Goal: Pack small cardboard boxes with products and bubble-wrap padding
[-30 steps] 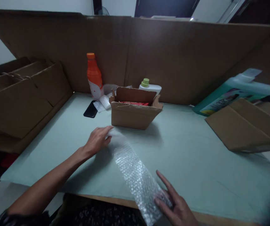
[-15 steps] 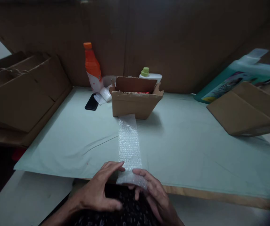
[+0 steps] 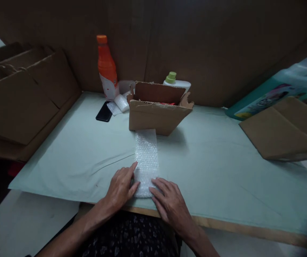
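A strip of bubble wrap [image 3: 146, 151] lies lengthwise on the cloth-covered table, its far end at the foot of an open cardboard box [image 3: 156, 116]. Its near end looks doubled over close to the table's front edge. On the strip's left edge rests my left hand [image 3: 121, 186], index finger stretched forward and thumb apart, nothing grasped. My right hand [image 3: 169, 201] lies with its fingers spread on the right side of the doubled part, pressing it. Both hands are open. Something red shows inside the box; the rest of its contents is hidden.
An orange bottle [image 3: 107, 67], a black phone [image 3: 104, 112] and a small bubble wrap roll [image 3: 121, 103] are at the back left. Behind the box stands a white bottle with a green cap [image 3: 171, 77]. Cardboard dividers [image 3: 30, 96] flank the left; a teal jug [image 3: 271, 91] and another carton [image 3: 282, 128] the right.
The strip's near end, raised at the table edge before, now lies folded flat on the table. Both hands moved forward and down onto it. The view shifted slightly.
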Available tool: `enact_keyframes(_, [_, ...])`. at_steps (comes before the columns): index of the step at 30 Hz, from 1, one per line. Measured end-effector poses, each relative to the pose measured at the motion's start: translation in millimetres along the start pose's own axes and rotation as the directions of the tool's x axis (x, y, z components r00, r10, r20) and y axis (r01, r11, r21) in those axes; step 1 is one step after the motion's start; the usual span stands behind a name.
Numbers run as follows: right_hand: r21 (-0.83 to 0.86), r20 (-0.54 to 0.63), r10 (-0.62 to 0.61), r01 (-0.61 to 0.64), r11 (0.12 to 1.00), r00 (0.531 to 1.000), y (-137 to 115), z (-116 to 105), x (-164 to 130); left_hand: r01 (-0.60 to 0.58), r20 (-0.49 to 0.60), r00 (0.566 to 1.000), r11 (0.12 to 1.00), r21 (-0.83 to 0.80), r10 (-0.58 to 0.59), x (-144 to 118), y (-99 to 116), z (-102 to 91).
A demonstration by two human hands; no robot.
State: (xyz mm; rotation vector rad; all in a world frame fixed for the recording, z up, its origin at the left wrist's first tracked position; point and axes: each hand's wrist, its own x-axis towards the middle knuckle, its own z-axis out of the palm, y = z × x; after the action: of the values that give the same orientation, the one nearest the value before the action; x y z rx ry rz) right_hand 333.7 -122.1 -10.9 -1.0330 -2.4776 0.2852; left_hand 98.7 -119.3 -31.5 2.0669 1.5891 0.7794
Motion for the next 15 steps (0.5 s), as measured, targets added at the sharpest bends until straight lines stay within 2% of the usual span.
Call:
enact_keyframes(2, [0.043, -0.034, 0.002, -0.001, 0.999, 0.999, 1, 4, 4, -0.079, -0.037, 0.996, 0.996, -0.051, 0.077, -8, 7, -9.1])
enact_keyframes(4, [0.132, -0.027, 0.02, -0.016, 0.991, 0.999, 1, 6, 8, -0.154, 0.0, 0.988, 0.981, -0.116, 0.155, -17, 13, -16.5])
enact_keyframes(7, [0.206, -0.032, 0.046, -0.038, 0.978, 0.998, 2, 5, 13, -0.16, 0.048, 0.985, 0.98, -0.12, 0.166, -24, 15, -14.8])
enact_keyframes(11, [0.072, -0.233, 0.072, -0.056, 0.996, 0.97, 3, 0, 13, -0.085, -0.01, 0.996, 0.996, 0.006, 0.085, -13, 7, 4.1])
enact_keyframes(12, [0.036, -0.247, 0.052, -0.045, 0.998, 0.968, 2, -1, 12, -0.079, -0.019, 0.997, 0.996, 0.04, 0.08, -9, 6, 7.6])
enact_keyframes(15, [-0.032, -0.144, -0.019, 0.015, 0.999, 0.989, 3, 1, 8, -0.086, -0.058, 0.994, 0.992, 0.096, 0.092, 0, 5, 8.9])
